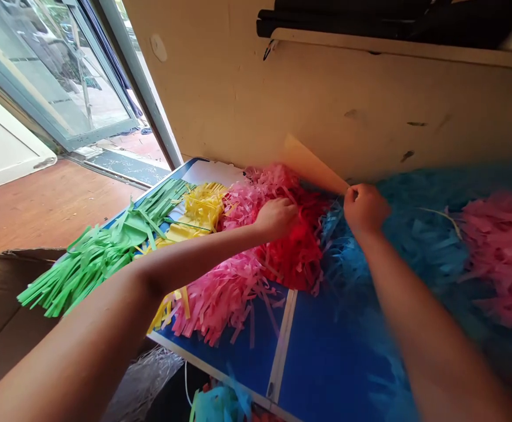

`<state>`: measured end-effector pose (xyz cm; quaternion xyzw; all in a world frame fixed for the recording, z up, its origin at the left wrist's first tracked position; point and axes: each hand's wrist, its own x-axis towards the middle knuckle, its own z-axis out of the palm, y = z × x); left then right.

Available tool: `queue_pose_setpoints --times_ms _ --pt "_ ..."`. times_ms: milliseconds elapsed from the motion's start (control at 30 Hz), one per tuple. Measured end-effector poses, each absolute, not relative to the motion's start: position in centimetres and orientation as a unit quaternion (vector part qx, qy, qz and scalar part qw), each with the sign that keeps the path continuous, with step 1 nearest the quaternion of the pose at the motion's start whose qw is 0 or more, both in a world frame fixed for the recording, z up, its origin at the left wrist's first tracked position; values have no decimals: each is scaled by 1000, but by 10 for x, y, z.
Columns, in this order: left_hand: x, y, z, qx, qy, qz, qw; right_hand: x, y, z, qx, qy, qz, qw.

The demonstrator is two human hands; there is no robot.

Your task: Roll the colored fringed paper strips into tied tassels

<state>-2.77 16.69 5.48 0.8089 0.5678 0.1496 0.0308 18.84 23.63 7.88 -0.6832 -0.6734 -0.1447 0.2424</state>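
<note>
My right hand (365, 208) is closed on one corner of an orange sheet of paper (315, 167), which slants up to the left against the wall and is partly blurred. My left hand (277, 218) lies closed on the red tissue-paper fringe (297, 258), its fingertips hidden on the far side. Pink tissue fringe (214, 293) spreads around that wrist. Left of it are bundles of yellow fringe (203, 205) and green fringe (89, 264). Blue tissue fringe (423, 234) is heaped beneath and beyond my right hand.
The fringes lie on a blue folding table (326, 346) with a pale edge, against a beige wall (221, 88). More pink fringe (506, 252) sits at the right. A cardboard box (5, 299) stands lower left. Overhead is a shelf (396, 47); a glass door (62, 70) stands ajar.
</note>
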Motion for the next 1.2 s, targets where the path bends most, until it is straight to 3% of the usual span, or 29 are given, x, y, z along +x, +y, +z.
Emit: queue_pose_setpoints --times_ms 167,533,800,1200 --pt "1 164 50 811 578 63 67 188 231 63 -640 -726 -153 199" --pt "-24 160 41 774 609 141 99 156 171 28 -545 -814 81 184" --pt "-9 148 48 775 615 145 21 154 163 23 -581 -780 91 212" --pt "-32 165 45 760 634 104 99 154 163 18 -602 -749 139 240"
